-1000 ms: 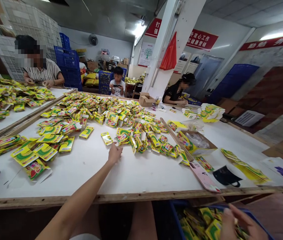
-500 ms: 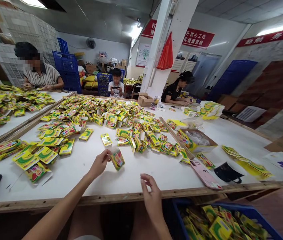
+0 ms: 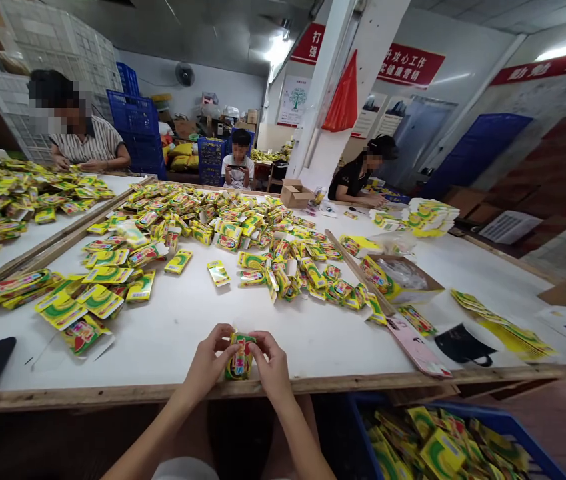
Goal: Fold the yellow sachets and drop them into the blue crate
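In the head view, the left hand (image 3: 211, 360) and right hand (image 3: 270, 360) pinch a small yellow-green printed carton (image 3: 241, 363) from either side, fingers and thumbs clamped on its edges, above the white tabletop (image 3: 163, 353) near its wooden front edge. Below, to the right, a blue plastic crate (image 3: 362, 430) holds many similar cartons. On the table, an open cardboard box (image 3: 415, 296) contains clear plastic; a smaller brown box (image 3: 297, 198) stands farther back, flaps open, contents not discernible.

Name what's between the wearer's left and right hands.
The head view shows one small yellow-and-green box, held by the left hand and right hand, printed face toward the camera.
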Demonstrator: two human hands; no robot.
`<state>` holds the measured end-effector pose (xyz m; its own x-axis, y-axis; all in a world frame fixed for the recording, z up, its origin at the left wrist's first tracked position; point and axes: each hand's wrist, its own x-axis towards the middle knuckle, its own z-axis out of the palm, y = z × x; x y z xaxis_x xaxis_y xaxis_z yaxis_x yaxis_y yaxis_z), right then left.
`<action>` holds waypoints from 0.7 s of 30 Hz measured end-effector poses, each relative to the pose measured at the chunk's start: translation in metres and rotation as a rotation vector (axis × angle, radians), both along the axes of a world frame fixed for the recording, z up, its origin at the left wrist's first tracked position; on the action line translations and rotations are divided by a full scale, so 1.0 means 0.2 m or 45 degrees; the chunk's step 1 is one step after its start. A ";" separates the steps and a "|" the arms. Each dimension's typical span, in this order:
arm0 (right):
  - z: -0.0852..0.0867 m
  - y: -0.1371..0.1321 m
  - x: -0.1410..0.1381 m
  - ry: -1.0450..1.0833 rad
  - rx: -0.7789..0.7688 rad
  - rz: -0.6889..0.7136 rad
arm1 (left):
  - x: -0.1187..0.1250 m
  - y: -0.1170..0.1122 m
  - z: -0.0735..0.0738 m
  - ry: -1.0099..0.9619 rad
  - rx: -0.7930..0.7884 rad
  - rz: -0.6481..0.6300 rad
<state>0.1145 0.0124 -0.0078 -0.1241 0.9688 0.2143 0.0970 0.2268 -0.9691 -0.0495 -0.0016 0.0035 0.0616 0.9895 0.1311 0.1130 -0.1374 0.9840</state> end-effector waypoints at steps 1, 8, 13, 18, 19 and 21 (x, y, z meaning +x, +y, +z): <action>0.01 0.01 0.00 -0.027 0.001 0.024 | -0.01 0.00 0.01 0.007 0.004 -0.011; 0.06 0.09 0.00 -0.073 0.139 0.093 | -0.02 0.00 0.00 0.032 0.104 -0.013; 0.08 0.05 0.00 -0.064 0.138 0.026 | 0.03 -0.01 -0.02 -0.049 0.143 0.086; 0.13 -0.02 0.01 -0.174 0.264 0.111 | 0.04 -0.04 0.01 0.046 0.166 0.114; 0.14 -0.02 0.01 -0.174 0.267 0.090 | 0.05 -0.04 0.02 0.038 0.161 0.130; 0.14 -0.02 -0.01 -0.190 0.260 0.029 | 0.06 -0.04 0.03 0.018 0.139 0.157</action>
